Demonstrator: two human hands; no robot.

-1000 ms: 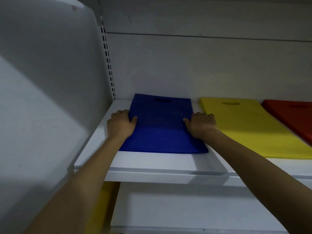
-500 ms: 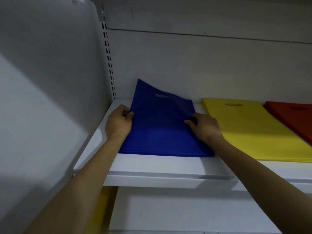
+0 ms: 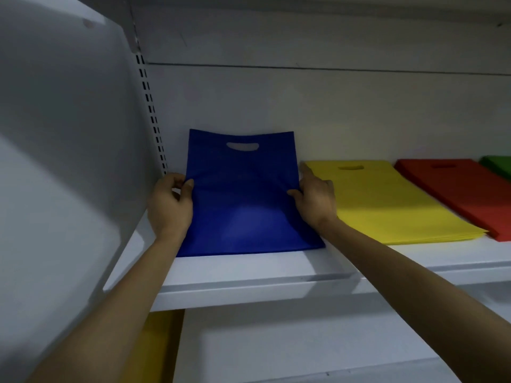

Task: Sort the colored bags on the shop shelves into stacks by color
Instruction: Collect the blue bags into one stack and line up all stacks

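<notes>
A blue bag [image 3: 243, 194] with an oval handle cut-out stands tilted up on the white shelf [image 3: 249, 283], its top edge lifted toward the back wall and its bottom edge on the shelf. My left hand [image 3: 170, 205] pinches its left edge, thumb on the front. My right hand [image 3: 313, 197] pinches its right edge, forefinger pointing up along the side. To the right lie a flat stack of yellow bags [image 3: 387, 200], then a stack of red bags [image 3: 464, 189], and a green bag [image 3: 499, 165] at the frame's edge.
A white side panel [image 3: 63, 161] closes the shelf on the left, with a slotted upright [image 3: 150, 111] in the corner. Something yellow [image 3: 154, 346] shows on the lower shelf under my left forearm. A white back wall [image 3: 318, 100] stands behind the bags.
The blue bag lay flat under both hands a second ago. Both hands have taken its side edges and raised its handle end up off the shelf.
</notes>
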